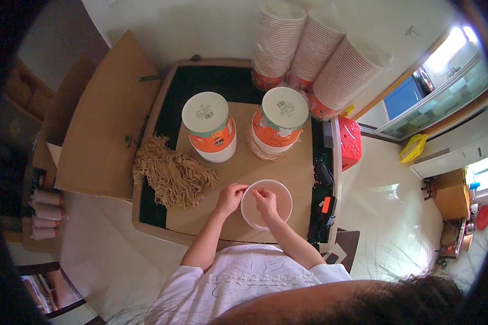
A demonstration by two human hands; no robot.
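Observation:
A white paper bucket (281, 216) stands mouth up at the near edge of the table, in front of me. My left hand (231, 198) is at its left rim from outside, fingers pinched together. Reaching over the mouth, my right hand (264, 201) has its fingertips pinched just inside that same rim. Whatever sits between the fingertips of either hand is too small to make out. Left of the hands lies a loose heap of tan paper twine cords (171, 173). Beyond, an orange-and-white bucket (216, 142) and another printed bucket (274, 135) stand upside down; tan cord circles the latter's base.
Tall plastic-wrapped bucket stacks (314, 49) lean against the back wall. A cardboard sheet (238, 170) covers much of the dark green tabletop. An open cardboard box (100, 124) stands at the left. Black devices (325, 176) line the right edge, beside a red plastic stool (350, 142).

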